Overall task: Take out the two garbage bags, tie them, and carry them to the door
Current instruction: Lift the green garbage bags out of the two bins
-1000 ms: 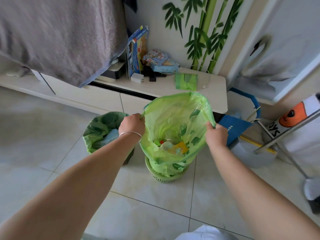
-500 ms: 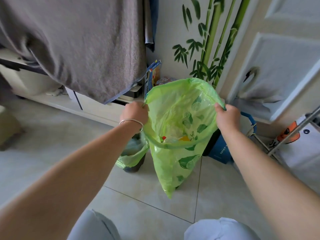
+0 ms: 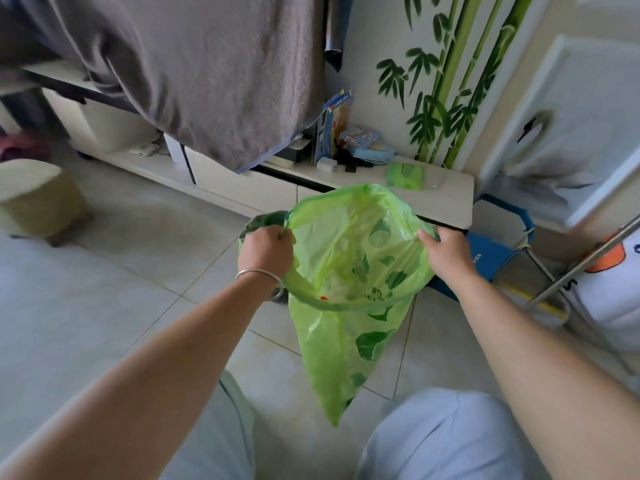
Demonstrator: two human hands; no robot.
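Head view: both hands' fingers (image 3: 281, 233) around bag rim (image 3: 349, 308)

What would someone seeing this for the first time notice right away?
A bright green garbage bag hangs in the middle, held open at its rim by the left hand and the right hand. Behind the left hand, a second green-lined bin peeks out. A bamboo wall decal climbs the wall at upper right.

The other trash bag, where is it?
The second garbage bag is still in its bin on the floor, peeking out just behind the left hand, in front of the low white cabinet.
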